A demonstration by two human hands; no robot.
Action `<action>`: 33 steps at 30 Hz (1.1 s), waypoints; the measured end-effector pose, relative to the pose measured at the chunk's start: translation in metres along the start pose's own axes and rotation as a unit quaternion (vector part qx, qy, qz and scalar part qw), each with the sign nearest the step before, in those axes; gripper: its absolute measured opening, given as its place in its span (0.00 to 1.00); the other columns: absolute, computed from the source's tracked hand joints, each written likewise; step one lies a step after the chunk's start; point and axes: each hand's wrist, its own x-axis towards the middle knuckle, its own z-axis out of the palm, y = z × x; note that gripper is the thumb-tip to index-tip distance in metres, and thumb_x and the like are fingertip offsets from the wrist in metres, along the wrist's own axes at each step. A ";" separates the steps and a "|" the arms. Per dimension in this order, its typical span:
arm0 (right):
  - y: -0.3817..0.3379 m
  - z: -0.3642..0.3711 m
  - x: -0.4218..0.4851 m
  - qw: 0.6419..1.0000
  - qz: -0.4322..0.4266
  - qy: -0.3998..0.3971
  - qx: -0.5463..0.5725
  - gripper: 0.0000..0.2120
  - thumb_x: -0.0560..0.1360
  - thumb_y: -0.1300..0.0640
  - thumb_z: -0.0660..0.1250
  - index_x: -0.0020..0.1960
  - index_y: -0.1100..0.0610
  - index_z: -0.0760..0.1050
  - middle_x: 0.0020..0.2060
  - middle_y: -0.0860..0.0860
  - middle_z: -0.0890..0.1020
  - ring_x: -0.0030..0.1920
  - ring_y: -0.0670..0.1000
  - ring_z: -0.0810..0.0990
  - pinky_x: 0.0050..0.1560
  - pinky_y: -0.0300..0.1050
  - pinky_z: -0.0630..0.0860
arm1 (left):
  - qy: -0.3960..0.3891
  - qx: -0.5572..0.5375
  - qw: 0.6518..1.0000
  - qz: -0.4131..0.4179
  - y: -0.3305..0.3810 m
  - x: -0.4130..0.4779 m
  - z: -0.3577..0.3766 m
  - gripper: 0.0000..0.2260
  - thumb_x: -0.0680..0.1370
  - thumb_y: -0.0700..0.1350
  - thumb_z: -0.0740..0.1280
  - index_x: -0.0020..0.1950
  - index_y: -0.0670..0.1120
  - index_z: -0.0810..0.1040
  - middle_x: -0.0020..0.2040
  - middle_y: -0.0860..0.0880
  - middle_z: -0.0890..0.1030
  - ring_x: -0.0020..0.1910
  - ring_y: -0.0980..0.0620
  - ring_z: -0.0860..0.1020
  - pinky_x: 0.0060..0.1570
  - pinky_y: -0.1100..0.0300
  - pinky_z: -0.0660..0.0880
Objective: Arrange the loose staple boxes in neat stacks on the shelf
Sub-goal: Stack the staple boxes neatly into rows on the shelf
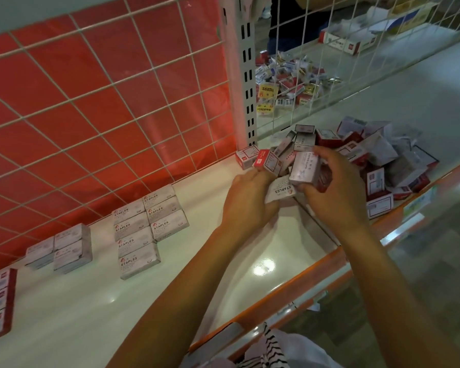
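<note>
At the pile (377, 155), the left grip (250, 197) pinches a staples box (280, 191) and the right grip (337, 189) clasps a grey box (304, 170), likely gathering both for the stacks (149, 227).

- Shelf (77, 314): glossy white deck with an orange front edge (316, 264).
- Back panel (91, 107): red, set behind a white wire grid (113, 81).
- Upright (248, 75): white slotted post at the panel's right end.
- Second wire grid (319, 75): right of the upright; a further white shelf (409, 57) shows through it.
- Floor (436, 261): grey tiles, lower right.
- Light: bright glare spot (263, 269) on the deck.
</note>
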 end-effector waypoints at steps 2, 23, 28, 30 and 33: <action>-0.007 0.006 -0.006 0.999 -0.017 -0.026 0.032 0.30 0.69 0.58 0.75 0.68 0.54 0.69 0.64 0.51 0.74 0.63 0.51 0.70 0.57 0.43 0.70 | -0.005 -0.027 0.999 -0.046 -0.007 -0.014 -0.006 0.21 0.72 0.51 0.71 0.64 0.52 0.74 0.59 0.50 0.76 0.56 0.51 0.73 0.46 0.63 0.65; -0.081 0.082 -0.067 0.936 -0.001 -0.291 0.196 0.37 0.69 0.62 0.74 0.72 0.48 0.62 0.63 0.45 0.66 0.63 0.43 0.69 0.62 0.39 0.73 | 0.081 -0.049 0.973 -0.209 -0.068 -0.138 -0.067 0.22 0.72 0.51 0.73 0.65 0.50 0.76 0.59 0.51 0.78 0.57 0.53 0.73 0.55 0.60 0.70; -0.096 0.098 -0.083 0.929 0.054 -0.285 0.229 0.31 0.72 0.60 0.72 0.71 0.48 0.64 0.62 0.45 0.70 0.58 0.42 0.73 0.54 0.36 0.76 | 0.100 -0.074 0.966 -0.227 -0.078 -0.166 -0.082 0.22 0.71 0.50 0.73 0.65 0.52 0.77 0.58 0.51 0.78 0.56 0.54 0.73 0.57 0.54 0.74; -0.103 0.103 -0.088 0.920 0.081 -0.280 0.264 0.28 0.72 0.63 0.72 0.68 0.51 0.67 0.60 0.45 0.74 0.54 0.40 0.76 0.48 0.32 0.77 | 0.105 -0.084 0.963 -0.235 -0.087 -0.178 -0.088 0.22 0.71 0.51 0.74 0.64 0.52 0.77 0.57 0.52 0.78 0.55 0.54 0.74 0.56 0.53 0.75; -0.115 0.112 -0.099 0.904 0.124 -0.275 0.302 0.22 0.71 0.64 0.72 0.62 0.55 0.71 0.55 0.47 0.79 0.51 0.44 0.81 0.45 0.39 0.80 | 0.112 -0.085 0.957 -0.252 -0.099 -0.193 -0.097 0.22 0.70 0.51 0.74 0.64 0.53 0.77 0.59 0.52 0.78 0.56 0.56 0.74 0.55 0.59 0.74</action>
